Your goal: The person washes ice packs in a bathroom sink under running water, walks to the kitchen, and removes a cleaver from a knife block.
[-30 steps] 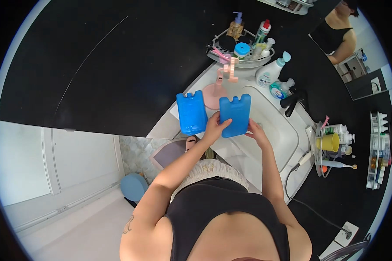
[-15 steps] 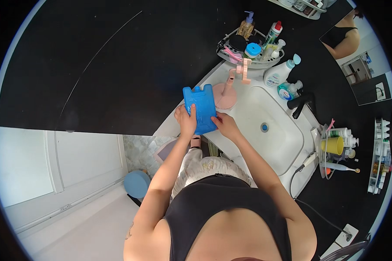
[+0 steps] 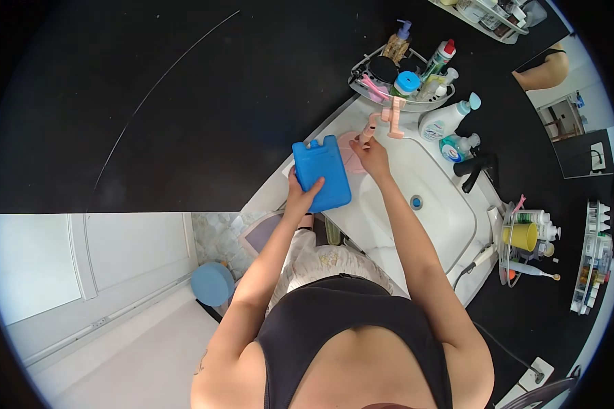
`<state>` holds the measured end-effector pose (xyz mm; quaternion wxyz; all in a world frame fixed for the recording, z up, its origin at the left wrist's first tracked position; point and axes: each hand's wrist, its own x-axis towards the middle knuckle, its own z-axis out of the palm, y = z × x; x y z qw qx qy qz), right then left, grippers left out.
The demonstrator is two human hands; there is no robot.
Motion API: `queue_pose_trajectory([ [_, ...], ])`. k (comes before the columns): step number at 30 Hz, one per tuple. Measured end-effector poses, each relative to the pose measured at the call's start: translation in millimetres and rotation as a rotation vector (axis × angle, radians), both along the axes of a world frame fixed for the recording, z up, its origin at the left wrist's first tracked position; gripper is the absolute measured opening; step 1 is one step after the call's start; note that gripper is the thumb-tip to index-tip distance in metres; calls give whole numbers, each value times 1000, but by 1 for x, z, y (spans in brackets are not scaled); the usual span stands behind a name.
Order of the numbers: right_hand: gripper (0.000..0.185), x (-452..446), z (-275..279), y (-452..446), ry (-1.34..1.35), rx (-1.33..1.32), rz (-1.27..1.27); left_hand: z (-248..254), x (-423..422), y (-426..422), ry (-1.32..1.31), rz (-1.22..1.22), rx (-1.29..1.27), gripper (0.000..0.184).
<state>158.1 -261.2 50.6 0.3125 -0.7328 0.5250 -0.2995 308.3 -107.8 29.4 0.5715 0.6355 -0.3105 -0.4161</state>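
Observation:
A blue ice pack [image 3: 320, 172] lies at the counter's left end, beside the sink, and my left hand [image 3: 303, 195] grips its lower left side with the thumb on top. Only one pack shows; whether a second lies under it cannot be seen. Up and to the right, my right hand [image 3: 373, 155] has its fingers closed round the stem of the pink stand [image 3: 368, 131]. The stand's round base [image 3: 348, 151] rests on the counter, partly behind that hand, and its clamp-like head [image 3: 393, 117] points toward the sink.
The white sink [image 3: 433, 204] has a black faucet [image 3: 476, 169] on its right. Two pump bottles [image 3: 443, 121] stand behind it. A corner rack [image 3: 416, 102] holds toiletries. On the right wall hang another rack with a yellow cup [image 3: 523, 236] and a corded device [image 3: 483, 256].
The two blue packs, apart at first, were brought together at the left. My right hand has left them and moved up to the pink stand. My left hand stays on the pack.

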Motion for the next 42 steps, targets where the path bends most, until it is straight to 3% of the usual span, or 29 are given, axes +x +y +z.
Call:
queue_pose_trajectory([
  [5,24,-14,-10,-3,-24,121,29,6,-6,4,168,6,-12,82],
  [10,21,-66,8,11,-22,81,-21,20,-19,-1,321,50,5,88],
  [19,24,-180,51,68,-260,197,-290,-2,-52,-59,141,59,128,95],
  [27,23,-240,58,126,-506,225,-502,-30,-105,-170,117,119,19,103],
  [31,22,-260,58,146,-490,219,-538,-30,-135,-226,69,174,131,107],
  [35,20,-263,64,161,-512,183,-609,-50,-151,-273,141,193,72,105],
  [38,19,-265,65,170,-477,186,-628,-53,-159,-296,-30,271,-64,85],
  [42,19,-271,64,174,-418,249,-655,-33,-162,-310,154,153,-147,67],
])
